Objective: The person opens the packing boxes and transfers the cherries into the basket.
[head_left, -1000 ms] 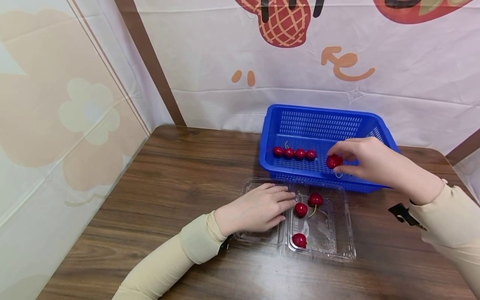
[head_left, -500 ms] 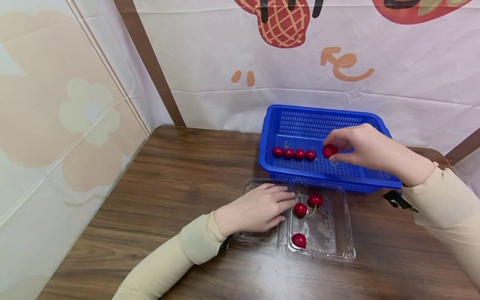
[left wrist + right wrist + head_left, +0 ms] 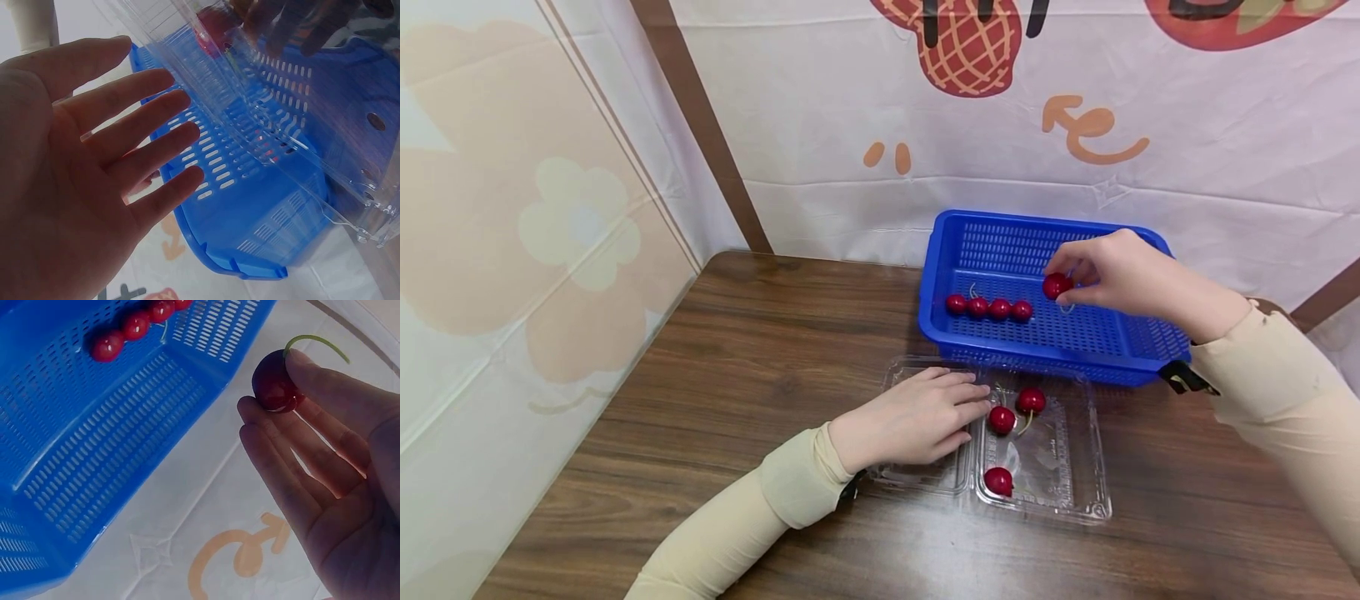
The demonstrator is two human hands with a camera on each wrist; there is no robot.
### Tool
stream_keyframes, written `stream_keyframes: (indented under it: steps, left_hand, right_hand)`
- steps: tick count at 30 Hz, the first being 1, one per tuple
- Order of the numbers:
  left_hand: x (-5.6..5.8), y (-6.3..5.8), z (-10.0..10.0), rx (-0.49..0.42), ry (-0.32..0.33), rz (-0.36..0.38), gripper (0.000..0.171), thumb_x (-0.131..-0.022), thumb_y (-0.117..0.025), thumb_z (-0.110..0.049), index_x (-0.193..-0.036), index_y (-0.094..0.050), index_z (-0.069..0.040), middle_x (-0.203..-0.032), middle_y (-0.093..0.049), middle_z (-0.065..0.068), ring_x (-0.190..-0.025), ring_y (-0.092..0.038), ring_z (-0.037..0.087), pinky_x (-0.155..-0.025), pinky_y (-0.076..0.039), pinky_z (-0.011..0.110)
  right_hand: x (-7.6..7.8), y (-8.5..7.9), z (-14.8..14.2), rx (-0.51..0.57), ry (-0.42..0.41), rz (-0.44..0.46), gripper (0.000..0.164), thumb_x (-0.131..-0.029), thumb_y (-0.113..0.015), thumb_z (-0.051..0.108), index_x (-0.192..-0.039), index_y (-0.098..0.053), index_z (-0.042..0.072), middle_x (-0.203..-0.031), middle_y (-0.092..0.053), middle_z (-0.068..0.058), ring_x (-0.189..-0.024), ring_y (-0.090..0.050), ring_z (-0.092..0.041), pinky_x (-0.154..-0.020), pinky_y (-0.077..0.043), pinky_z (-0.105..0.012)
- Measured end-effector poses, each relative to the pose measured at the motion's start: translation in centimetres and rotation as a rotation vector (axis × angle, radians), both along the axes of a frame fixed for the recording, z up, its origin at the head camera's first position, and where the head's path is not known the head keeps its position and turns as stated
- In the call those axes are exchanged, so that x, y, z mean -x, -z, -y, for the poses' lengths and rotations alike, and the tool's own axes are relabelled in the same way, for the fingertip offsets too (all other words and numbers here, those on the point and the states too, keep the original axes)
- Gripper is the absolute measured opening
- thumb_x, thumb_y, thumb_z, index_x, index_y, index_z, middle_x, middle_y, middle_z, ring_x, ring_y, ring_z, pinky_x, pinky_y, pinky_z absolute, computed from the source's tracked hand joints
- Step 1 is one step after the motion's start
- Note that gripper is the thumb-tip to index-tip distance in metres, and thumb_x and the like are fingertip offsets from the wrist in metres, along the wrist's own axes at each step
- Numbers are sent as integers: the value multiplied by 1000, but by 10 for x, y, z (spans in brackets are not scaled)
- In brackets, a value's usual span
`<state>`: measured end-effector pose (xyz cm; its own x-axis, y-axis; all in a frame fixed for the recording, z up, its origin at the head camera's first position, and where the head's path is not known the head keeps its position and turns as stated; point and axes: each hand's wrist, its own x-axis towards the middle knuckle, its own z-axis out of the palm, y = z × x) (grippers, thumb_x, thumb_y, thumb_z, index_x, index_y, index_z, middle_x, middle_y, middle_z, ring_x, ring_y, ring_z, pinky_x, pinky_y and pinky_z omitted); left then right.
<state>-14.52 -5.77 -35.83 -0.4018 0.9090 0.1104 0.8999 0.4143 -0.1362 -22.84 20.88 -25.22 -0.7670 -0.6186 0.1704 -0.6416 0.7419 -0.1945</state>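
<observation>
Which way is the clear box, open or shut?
Open: the box lies spread in two halves, three cherries uncovered in one.

Farthest off, the head view looks forward and down over the wooden table (image 3: pixel 760 350). The wrist views look closely across the left hand (image 3: pixel 69 169) and right hand (image 3: pixel 350 506); all share the blue perforated basket (image 3: pixel 1037 243).
</observation>
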Motion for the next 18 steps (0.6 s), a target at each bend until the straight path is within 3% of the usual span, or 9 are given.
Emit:
stream_keyframes:
  steps: [18]
  left_hand:
    - [1,0,0,1,3,-7,45,-90,-52,-33,-130,-56,-13,-134,-53,5,-126,-42,23,-105,-36,40]
  right_hand:
    - [25,1,-4,-28,61,72,28,-70,-77,13,-96,-67,9,-84,-71,-7,-73,-66,-17,-69,-57,-43]
